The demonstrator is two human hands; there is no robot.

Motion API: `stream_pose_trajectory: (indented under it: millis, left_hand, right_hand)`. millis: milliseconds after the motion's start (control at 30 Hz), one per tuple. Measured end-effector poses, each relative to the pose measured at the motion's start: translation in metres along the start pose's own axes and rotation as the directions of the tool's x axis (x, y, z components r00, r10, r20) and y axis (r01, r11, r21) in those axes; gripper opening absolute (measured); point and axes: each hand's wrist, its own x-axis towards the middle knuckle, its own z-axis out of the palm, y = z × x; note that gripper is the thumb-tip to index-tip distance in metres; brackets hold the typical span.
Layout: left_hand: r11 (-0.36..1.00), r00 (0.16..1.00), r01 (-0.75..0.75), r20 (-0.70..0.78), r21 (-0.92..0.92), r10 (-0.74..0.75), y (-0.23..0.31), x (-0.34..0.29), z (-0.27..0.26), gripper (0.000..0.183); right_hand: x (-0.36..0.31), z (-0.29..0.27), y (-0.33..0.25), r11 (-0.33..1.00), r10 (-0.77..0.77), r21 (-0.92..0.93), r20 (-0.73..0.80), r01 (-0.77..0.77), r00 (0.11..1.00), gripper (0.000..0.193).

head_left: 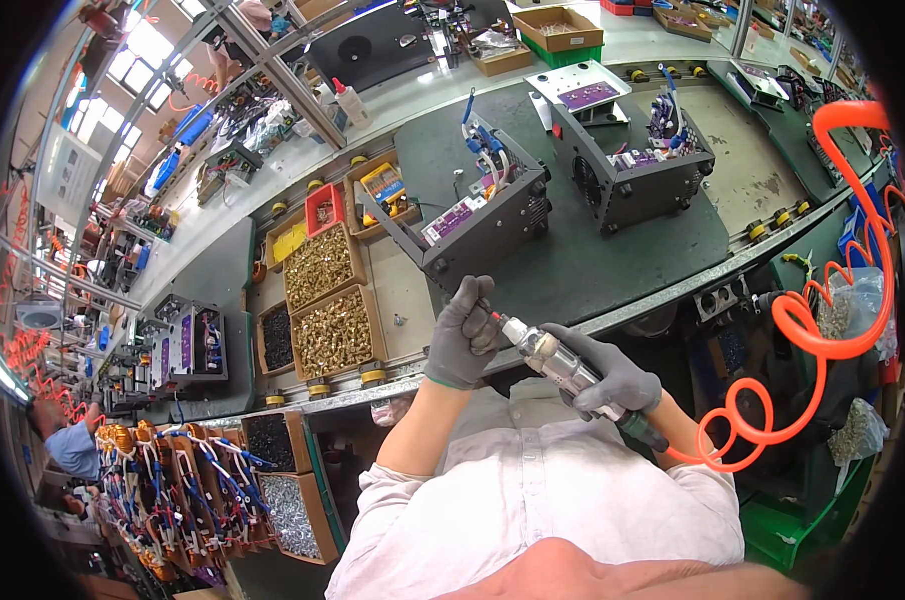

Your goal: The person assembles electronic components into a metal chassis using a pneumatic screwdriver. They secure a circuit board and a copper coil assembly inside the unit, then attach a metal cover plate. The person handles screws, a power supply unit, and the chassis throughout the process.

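My right hand [618,375], in a grey glove, is wrapped round a silver air screwdriver [556,357]. The tool tilts up to the left, and an orange coiled hose [768,415] runs from its rear end. At its tip, my gloved left hand [463,335] is closed with fingers curled beside the bit; whatever it pinches is hidden. Just beyond my left hand stands an open black metal housing [488,235] with a purple circuit board and blue and white wires. A second, similar housing [633,180] stands to its right on the same dark green mat [533,270].
Left of the mat are cardboard boxes of brass fittings [335,335], a red bin [325,208] and a box of black screws [276,338]. Wire bundles [188,480] hang at lower left. Another unit [191,345] sits farther left. The bench's metal edge [613,318] runs in front of me.
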Motion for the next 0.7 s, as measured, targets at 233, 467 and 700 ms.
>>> stream_pose_trajectory:
  millis: [233,467,700]
  left_hand:
    - [0.987,0.96,-0.006,-0.277,-0.159,-0.039,-0.02,0.0,0.006,0.022]
    - [0.912,0.857,-0.06,-0.49,-0.405,-0.162,-0.02,-0.021,-0.028,0.008]
    - [0.97,0.939,-0.019,-0.337,-0.241,-0.065,-0.017,-0.039,-0.045,0.007]
  right_hand:
    - [0.013,-0.012,0.019,0.89,-0.245,-0.44,-0.235,0.122,0.941,0.1]
    - [0.034,-0.054,0.02,0.898,-0.237,-0.436,-0.366,0.059,0.9,0.096]
    - [0.05,-0.066,0.025,0.875,-0.277,-0.476,-0.331,0.094,0.902,0.097]
